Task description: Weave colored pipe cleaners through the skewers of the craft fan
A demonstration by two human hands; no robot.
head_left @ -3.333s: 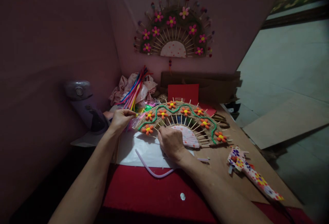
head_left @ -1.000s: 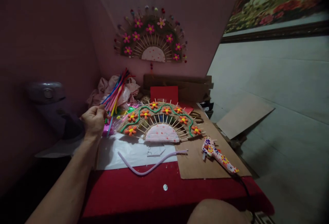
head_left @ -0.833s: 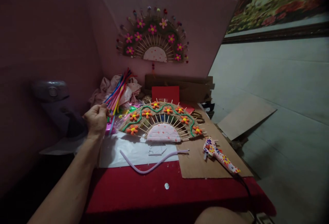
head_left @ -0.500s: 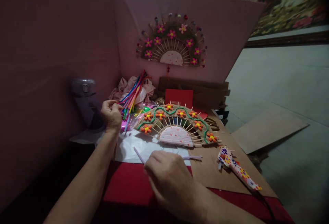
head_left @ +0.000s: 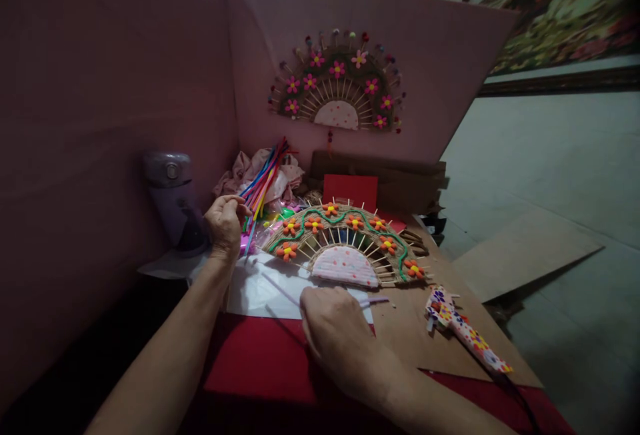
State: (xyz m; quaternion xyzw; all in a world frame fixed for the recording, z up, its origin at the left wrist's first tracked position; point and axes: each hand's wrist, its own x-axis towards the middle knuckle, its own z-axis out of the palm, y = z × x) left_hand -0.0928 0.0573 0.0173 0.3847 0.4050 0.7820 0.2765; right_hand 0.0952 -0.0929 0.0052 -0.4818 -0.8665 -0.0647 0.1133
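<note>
My right hand [head_left: 337, 328] is closed on a thin lilac pipe cleaner [head_left: 280, 287], whose ends stick out on both sides of the fist. My left hand [head_left: 225, 222] is raised beside a bundle of coloured pipe cleaners [head_left: 263, 185], thumb and fingers pinched together; what they hold, if anything, is too small to make out. Between and beyond the hands lies a half-round fan of twine and sticks [head_left: 345, 232], with orange flowers, a wavy green strip and a dotted pink half-circle at its base.
A similar fan with pink flowers [head_left: 337, 82] hangs on the pink back panel. A lilac bottle [head_left: 175, 205] stands at left. White paper [head_left: 250, 295] and cardboard [head_left: 405, 335] cover the red table [head_left: 250, 355]. A flower-patterned glue gun [head_left: 467, 332] with a cord lies at right.
My right hand has shifted slightly right with the lilac pipe cleaner. My left hand has moved a little right and up. The view has shifted slightly.
</note>
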